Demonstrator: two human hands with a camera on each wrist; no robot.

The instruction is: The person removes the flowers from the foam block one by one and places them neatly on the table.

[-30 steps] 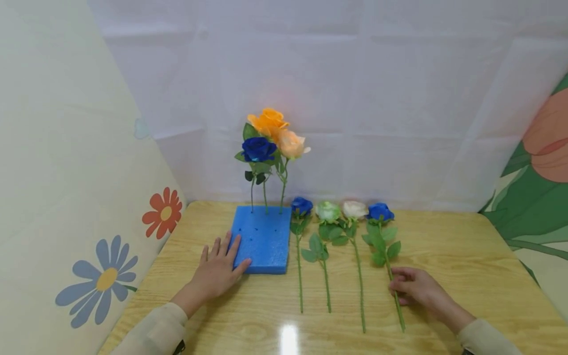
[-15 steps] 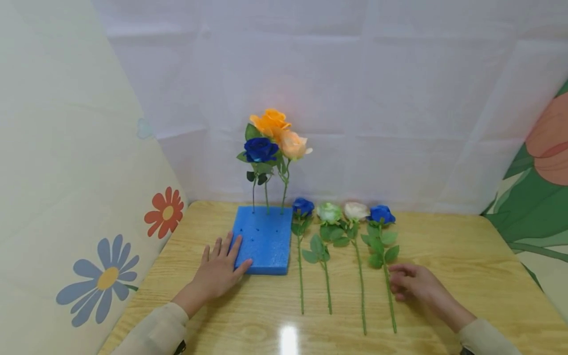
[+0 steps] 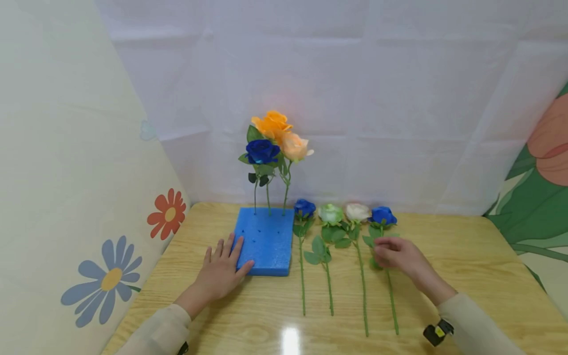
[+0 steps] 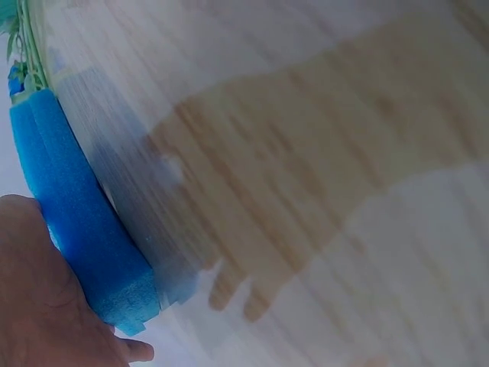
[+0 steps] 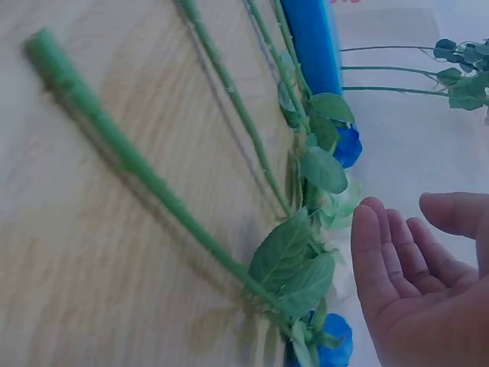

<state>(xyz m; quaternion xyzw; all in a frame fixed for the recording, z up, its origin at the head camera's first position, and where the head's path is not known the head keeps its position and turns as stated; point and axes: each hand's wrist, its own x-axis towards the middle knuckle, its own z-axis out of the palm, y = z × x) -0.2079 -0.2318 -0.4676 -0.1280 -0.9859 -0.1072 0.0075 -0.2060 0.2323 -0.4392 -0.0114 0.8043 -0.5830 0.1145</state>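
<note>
"Left hand, please, with twelve o'clock as the far side."

"From my remote seat I list: left hand [image 3: 219, 271], one, at eight o'clock on the blue foam block [image 3: 268, 251]. Fingers straight and spread, resting on its edge; thumb apart."

"Right hand?"

"Right hand [image 3: 401, 255], one, at three o'clock from the block, over the leaves of the outermost blue rose [image 3: 383, 215]. My wrist view shows thumb and fingers apart, fingers lightly bent — nothing held. That bloom sits at eleven o'clock from the hand, stem running down to six."

"Upright stock?"

"Three, along the block's twelve o'clock edge: orange rose [image 3: 272, 123], dark blue rose [image 3: 262, 151], peach rose [image 3: 295, 147]. I count four small holes nearer the middle."

"Flat stock?"

"Four on the wooden table [image 3: 248, 320], past the block's three o'clock side, blooms towards twelve. Going outward: inner blue rose [image 3: 304, 208], pale green rose [image 3: 330, 214], whitish rose [image 3: 357, 212] — then the outermost blue one, already entered."
</note>
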